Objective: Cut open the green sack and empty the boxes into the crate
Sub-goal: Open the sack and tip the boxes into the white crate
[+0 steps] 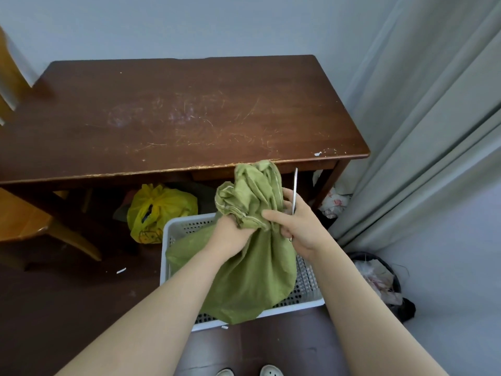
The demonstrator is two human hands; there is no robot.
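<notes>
While the left hand [230, 234] grips the gathered neck of the green sack [244, 272] from the left side, the right hand [298, 229] holds a pair of scissors [295, 191] against the neck's right side. The scissors' blades point straight up and appear closed. The right forefinger lies stretched across the bunched fabric; the remaining fingers are curled at the scissors' handle.

The sack occupies the lower centre of the frame. Its crumpled mouth stands above both hands, and its full body hangs below them over the white perforated crate [179, 226]. The sack's lower end overlaps the crate's near rim; whether it rests on the crate floor cannot be determined.

The crate stands on the dark floor in front of the brown bench [189, 109]. A yellow plastic bag [160, 210] lies under the bench, left of the crate. A grey curtain [433, 131] fills the right of the frame, with a dark waste bin [379, 278] below it.
</notes>
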